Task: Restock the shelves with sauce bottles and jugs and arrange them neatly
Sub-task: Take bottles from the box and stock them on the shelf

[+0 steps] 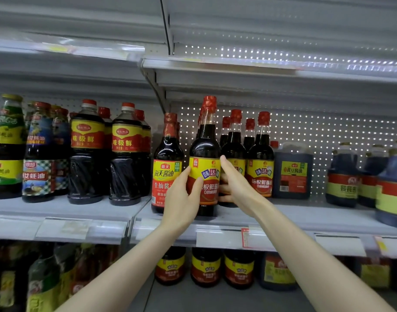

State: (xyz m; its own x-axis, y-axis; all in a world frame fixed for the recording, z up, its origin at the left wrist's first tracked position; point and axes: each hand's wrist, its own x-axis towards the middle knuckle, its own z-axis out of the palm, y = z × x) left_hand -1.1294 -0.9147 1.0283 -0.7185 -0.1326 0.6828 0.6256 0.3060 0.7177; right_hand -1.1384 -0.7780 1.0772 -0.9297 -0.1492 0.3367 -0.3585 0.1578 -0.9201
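On the middle shelf (57, 208), far left of the held soy sauce bottle (205, 154), stand oyster sauce bottles (38, 154), the outermost cut off by the frame edge, then two large red-capped bottles (87, 152) that hide most of the ones behind them. Just left of the held bottle stands a red-labelled bottle (168, 163), its lower label covered by the left hand (181, 199). That hand curls around the held bottle's left side, thumb across the front of the label and fingers out of sight behind. The bottle is upright at the shelf's front edge; whether its base rests on the shelf or hangs just above cannot be told. The right hand (234, 185) presses on its right side with the index finger straight up along the label, the other fingers tucked between it and the neighbouring bottle. Right of it stands a row of matching bottles (260, 163), those behind them showing only necks and caps, then a dark jug (292, 174) and blurred jugs (344, 176), the last cut by the frame. Below the held bottle, the lower shelf's bottles (205, 266) show without their tops.
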